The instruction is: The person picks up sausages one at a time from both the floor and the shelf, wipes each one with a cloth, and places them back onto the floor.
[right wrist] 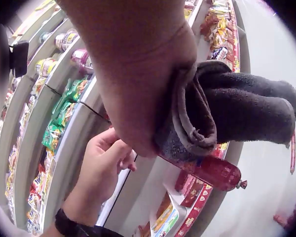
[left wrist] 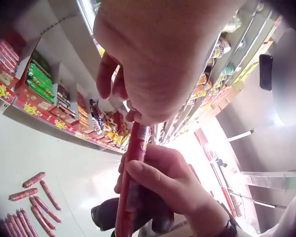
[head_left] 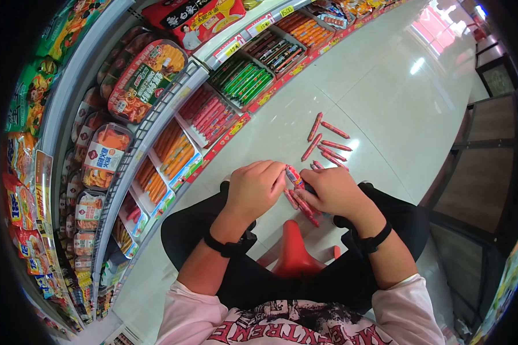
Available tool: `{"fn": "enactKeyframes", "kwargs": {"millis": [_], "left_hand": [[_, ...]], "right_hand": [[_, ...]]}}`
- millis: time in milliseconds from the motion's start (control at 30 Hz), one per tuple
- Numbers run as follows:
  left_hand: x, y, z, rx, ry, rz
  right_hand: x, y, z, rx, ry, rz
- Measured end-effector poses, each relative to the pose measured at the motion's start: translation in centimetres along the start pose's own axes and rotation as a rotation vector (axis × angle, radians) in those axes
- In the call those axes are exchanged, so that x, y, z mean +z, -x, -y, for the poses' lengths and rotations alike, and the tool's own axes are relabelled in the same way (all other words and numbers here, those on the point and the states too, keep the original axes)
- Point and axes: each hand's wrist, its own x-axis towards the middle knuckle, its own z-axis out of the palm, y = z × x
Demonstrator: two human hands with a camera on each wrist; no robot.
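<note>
Between the two hands is a red-wrapped sausage (head_left: 294, 177). My left hand (head_left: 257, 187) pinches its upper end, and the fingertips sit right at the tip in the left wrist view. My right hand (left wrist: 175, 185) grips the sausage lower down, its thumb lying along the wrapper. A dark grey cloth (right wrist: 251, 108) is bunched in the right hand too, around the sausage, with its folds hanging out past the fingers. In the right wrist view the sausage's clipped end (right wrist: 232, 177) sticks out below the cloth. Several similar loose sausages (head_left: 335, 130) lie on the floor ahead.
More red sausages (head_left: 305, 211) lie below the hands. A red stool (head_left: 293, 247) stands between the knees. Along the left runs a shelf with boxes of green-wrapped sausages (head_left: 244, 80) and pink-wrapped sausages (head_left: 210, 115), with packaged food above. A dark cabinet (head_left: 471, 172) stands at the right.
</note>
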Motion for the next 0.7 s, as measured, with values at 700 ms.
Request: {"fn": "enactKeyframes", "kwargs": {"millis": [700], "left_hand": [[-1.1,-0.4,0.2,-0.253,0.560,0.259]], "right_hand": [[-0.4,1.2,0.5,-0.068,-0.388,0.092]]}}
